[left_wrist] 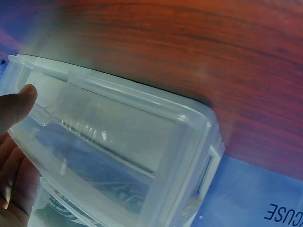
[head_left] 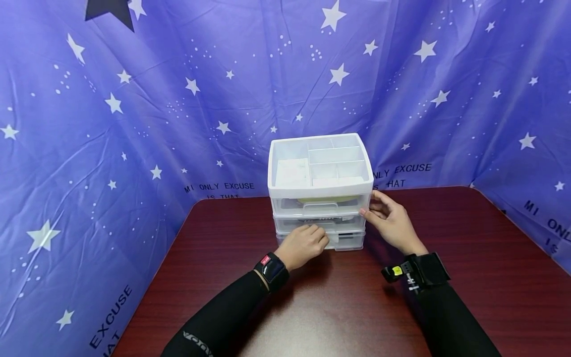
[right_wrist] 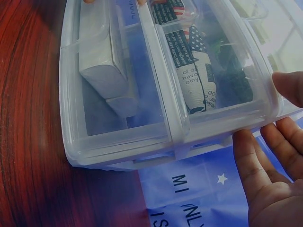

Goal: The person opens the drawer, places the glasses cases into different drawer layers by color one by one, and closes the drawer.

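A white drawer unit (head_left: 320, 191) with clear drawers and a divided top tray stands upright on the table. My left hand (head_left: 304, 245) is at the front of the bottom drawer (head_left: 350, 241), fingers bent over its handle. In the left wrist view, the thumb (left_wrist: 28, 94) presses on that handle. Around the unit's right front corner lies my right hand (head_left: 393, 224), its fingers (right_wrist: 248, 158) stretched against the side and the thumb at the front edge. Through the clear fronts show a white box-like item (right_wrist: 102, 68) and a flag-patterned packet (right_wrist: 194, 71).
The dark red wooden table (head_left: 214, 248) extends around the unit, its far edge close behind. A blue star-patterned curtain (head_left: 250, 89) hangs at the back and sides. A yellowish item (head_left: 327, 199) lies in the top drawer.
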The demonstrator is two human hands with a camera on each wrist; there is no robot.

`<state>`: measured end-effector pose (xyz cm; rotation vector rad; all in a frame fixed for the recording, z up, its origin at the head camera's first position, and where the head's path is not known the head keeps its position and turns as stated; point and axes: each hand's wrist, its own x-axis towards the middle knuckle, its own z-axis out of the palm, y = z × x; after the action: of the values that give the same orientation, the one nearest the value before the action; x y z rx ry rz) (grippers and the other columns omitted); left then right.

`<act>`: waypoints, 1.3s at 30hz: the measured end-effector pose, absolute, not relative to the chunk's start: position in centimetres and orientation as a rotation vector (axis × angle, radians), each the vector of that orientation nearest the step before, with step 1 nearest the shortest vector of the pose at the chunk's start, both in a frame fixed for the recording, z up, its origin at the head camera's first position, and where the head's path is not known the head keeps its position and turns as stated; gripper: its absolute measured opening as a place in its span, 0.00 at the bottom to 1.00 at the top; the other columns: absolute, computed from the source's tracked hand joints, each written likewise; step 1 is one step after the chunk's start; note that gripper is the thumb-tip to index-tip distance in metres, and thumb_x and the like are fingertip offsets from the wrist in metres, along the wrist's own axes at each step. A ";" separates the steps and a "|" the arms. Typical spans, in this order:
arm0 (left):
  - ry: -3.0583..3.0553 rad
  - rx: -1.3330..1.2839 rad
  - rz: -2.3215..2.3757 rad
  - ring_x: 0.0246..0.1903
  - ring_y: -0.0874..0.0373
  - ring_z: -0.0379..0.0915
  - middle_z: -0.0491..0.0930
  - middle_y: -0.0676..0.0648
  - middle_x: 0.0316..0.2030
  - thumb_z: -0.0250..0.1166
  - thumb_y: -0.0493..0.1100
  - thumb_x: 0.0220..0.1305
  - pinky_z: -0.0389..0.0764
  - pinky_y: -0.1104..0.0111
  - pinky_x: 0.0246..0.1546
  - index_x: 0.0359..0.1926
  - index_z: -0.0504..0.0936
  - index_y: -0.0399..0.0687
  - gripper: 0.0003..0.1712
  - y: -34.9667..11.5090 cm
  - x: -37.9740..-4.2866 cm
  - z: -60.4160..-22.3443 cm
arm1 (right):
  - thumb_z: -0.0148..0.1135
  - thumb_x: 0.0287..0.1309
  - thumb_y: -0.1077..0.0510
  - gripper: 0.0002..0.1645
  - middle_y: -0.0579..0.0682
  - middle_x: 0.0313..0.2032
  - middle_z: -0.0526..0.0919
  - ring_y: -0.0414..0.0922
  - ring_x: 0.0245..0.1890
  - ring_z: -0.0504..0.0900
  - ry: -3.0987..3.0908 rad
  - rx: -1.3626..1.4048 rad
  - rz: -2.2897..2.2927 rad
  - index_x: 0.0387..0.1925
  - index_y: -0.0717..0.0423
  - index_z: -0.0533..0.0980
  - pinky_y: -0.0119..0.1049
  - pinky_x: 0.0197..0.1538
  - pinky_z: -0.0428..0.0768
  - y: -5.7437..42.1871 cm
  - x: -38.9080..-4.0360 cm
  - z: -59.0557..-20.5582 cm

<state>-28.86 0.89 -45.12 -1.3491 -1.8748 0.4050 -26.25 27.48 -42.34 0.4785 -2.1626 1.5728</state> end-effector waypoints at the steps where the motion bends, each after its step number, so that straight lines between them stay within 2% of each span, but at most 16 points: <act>1: -1.871 -1.347 0.412 0.37 0.59 0.73 0.75 0.54 0.33 0.50 0.35 0.69 0.76 0.72 0.37 0.37 0.80 0.50 0.12 0.9 -28.8 -45.1 | 0.66 0.60 0.64 0.33 0.68 0.51 0.78 0.39 0.46 0.80 -2.167 0.474 1.573 0.65 0.66 0.66 0.21 0.46 0.79 27.5 -26.2 -42.3; 11: -1.874 -1.340 0.440 0.38 0.58 0.72 0.74 0.54 0.34 0.50 0.36 0.70 0.76 0.72 0.37 0.34 0.79 0.51 0.12 1.1 -28.8 -45.2 | 0.66 0.60 0.64 0.33 0.68 0.52 0.77 0.40 0.47 0.80 -2.169 0.482 1.578 0.65 0.66 0.65 0.21 0.46 0.78 27.5 -26.2 -42.2; 19: -1.865 -1.327 0.449 0.38 0.57 0.71 0.75 0.53 0.34 0.41 0.36 0.71 0.76 0.71 0.37 0.34 0.79 0.50 0.19 1.3 -28.9 -45.4 | 0.66 0.59 0.65 0.34 0.69 0.52 0.77 0.40 0.47 0.80 -2.158 0.471 1.610 0.65 0.67 0.65 0.21 0.46 0.78 27.4 -26.3 -42.3; 27: -1.729 -1.357 0.525 0.32 0.60 0.72 0.75 0.53 0.30 0.35 0.32 0.72 0.75 0.73 0.32 0.32 0.80 0.50 0.25 1.4 -29.0 -45.2 | 0.66 0.59 0.65 0.33 0.69 0.52 0.76 0.38 0.46 0.80 -2.151 0.475 1.609 0.64 0.67 0.65 0.21 0.46 0.78 27.5 -26.3 -42.4; 30: -1.653 -1.363 0.538 0.30 0.61 0.72 0.75 0.54 0.29 0.39 0.33 0.71 0.73 0.75 0.29 0.31 0.81 0.51 0.24 1.3 -28.8 -44.6 | 0.66 0.59 0.66 0.33 0.70 0.52 0.76 0.38 0.46 0.80 -2.144 0.483 1.612 0.64 0.68 0.65 0.21 0.46 0.78 27.5 -26.3 -42.4; 35: -1.579 -1.365 0.572 0.29 0.64 0.71 0.75 0.56 0.28 0.54 0.37 0.66 0.72 0.78 0.26 0.30 0.84 0.53 0.14 0.8 -27.8 -43.2 | 0.66 0.60 0.66 0.33 0.70 0.52 0.76 0.37 0.46 0.80 -2.140 0.500 1.614 0.65 0.68 0.65 0.21 0.46 0.78 27.5 -26.3 -42.4; 37: -1.571 -1.367 0.575 0.28 0.64 0.70 0.75 0.55 0.28 0.55 0.37 0.66 0.72 0.79 0.25 0.29 0.84 0.53 0.13 0.7 -27.8 -43.2 | 0.66 0.60 0.66 0.34 0.70 0.52 0.76 0.37 0.46 0.80 -2.139 0.496 1.615 0.65 0.68 0.65 0.21 0.46 0.78 27.5 -26.2 -42.4; 39: -1.566 -1.367 0.570 0.28 0.64 0.71 0.75 0.55 0.28 0.51 0.35 0.67 0.73 0.78 0.25 0.29 0.83 0.53 0.16 0.7 -28.1 -43.6 | 0.66 0.59 0.66 0.33 0.70 0.52 0.76 0.36 0.46 0.80 -2.139 0.491 1.615 0.65 0.68 0.65 0.21 0.46 0.78 27.5 -26.2 -42.5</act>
<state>-28.08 0.71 -43.59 -1.3674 -1.5657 0.5701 -26.24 27.50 -42.47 0.4913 -2.1391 1.6148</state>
